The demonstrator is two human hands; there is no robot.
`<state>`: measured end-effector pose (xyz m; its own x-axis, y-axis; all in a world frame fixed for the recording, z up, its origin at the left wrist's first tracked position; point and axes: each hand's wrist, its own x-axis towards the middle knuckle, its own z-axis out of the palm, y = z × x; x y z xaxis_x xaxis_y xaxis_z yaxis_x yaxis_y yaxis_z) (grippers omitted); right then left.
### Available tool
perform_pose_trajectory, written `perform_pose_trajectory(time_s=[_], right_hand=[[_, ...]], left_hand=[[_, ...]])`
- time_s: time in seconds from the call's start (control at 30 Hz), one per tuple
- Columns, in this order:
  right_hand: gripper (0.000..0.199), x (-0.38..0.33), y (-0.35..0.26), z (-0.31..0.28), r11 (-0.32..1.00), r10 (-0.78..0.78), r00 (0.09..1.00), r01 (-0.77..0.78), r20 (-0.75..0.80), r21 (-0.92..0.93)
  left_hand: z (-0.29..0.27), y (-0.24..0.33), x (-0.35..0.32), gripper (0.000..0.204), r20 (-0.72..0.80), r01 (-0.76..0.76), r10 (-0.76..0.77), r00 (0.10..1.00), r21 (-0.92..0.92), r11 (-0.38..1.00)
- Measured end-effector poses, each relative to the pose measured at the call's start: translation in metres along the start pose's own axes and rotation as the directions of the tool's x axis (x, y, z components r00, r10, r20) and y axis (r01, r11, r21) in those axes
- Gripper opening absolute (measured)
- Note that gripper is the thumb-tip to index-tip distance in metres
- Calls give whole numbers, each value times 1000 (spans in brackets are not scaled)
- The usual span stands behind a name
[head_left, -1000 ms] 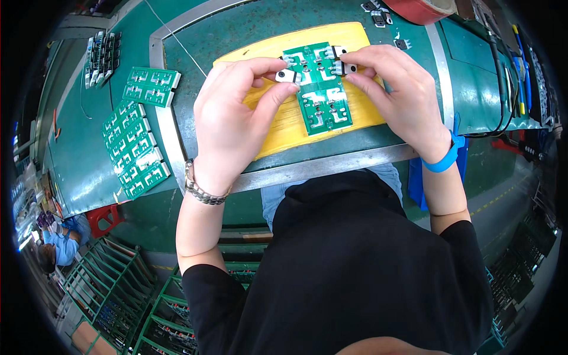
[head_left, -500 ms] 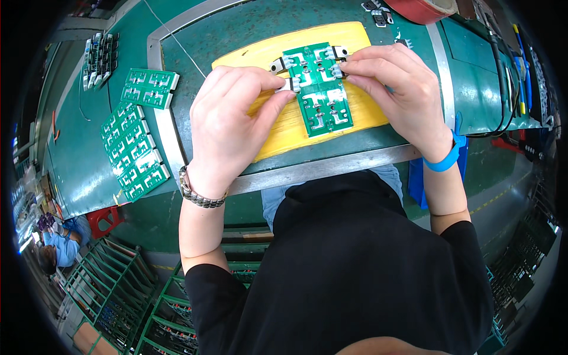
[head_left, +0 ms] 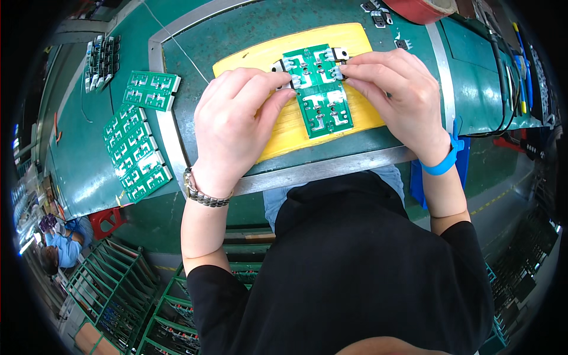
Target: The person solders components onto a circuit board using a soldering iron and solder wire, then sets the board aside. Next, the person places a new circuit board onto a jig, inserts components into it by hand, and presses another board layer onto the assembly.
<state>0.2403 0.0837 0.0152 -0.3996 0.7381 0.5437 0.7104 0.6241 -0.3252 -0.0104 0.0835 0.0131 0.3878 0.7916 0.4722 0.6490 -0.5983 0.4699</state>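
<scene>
A green circuit board panel (head_left: 322, 100) lies on a yellow mat (head_left: 284, 127) on the green bench. My left hand (head_left: 236, 127) rests on the mat at the panel's left edge, its fingertips pinching a small black component (head_left: 278, 68) against the board. My right hand (head_left: 396, 97) is at the panel's upper right corner, fingertips on another small black component (head_left: 341, 54). A metal watch is on my left wrist, a blue strap on my right wrist.
Several green circuit panels (head_left: 136, 154) lie in a row at the left, with another panel (head_left: 151, 90) above them and a darker stack (head_left: 100, 56) at the far left. Loose black components (head_left: 378, 15) lie at the top. Cables (head_left: 509, 89) run at the right. Green racks (head_left: 118, 296) stand below the bench.
Both hands have shifted slightly upward along the panel's top edge while the panel stays on the mat.
</scene>
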Motion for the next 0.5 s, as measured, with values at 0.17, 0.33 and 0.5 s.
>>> perform_pose_trajectory(time_s=[0.17, 0.33, 0.5], right_hand=[[16, 0, 4, 1, 1000, -24, 1000, 24, -7, -3], [17, 1, 2, 0, 999, -45, 999, 44, -13, -27], [17, 1, 1, -1, 998, -47, 999, 47, 1, -41]], left_hand=[[0, -1, 0, 15, 3, -32, 32, 999, 15, 999], [-2, -1, 2, 15, 15, -41, 40, 999, 35, 999], [-2, 0, 0, 16, 18, -38, 37, 999, 37, 999]])
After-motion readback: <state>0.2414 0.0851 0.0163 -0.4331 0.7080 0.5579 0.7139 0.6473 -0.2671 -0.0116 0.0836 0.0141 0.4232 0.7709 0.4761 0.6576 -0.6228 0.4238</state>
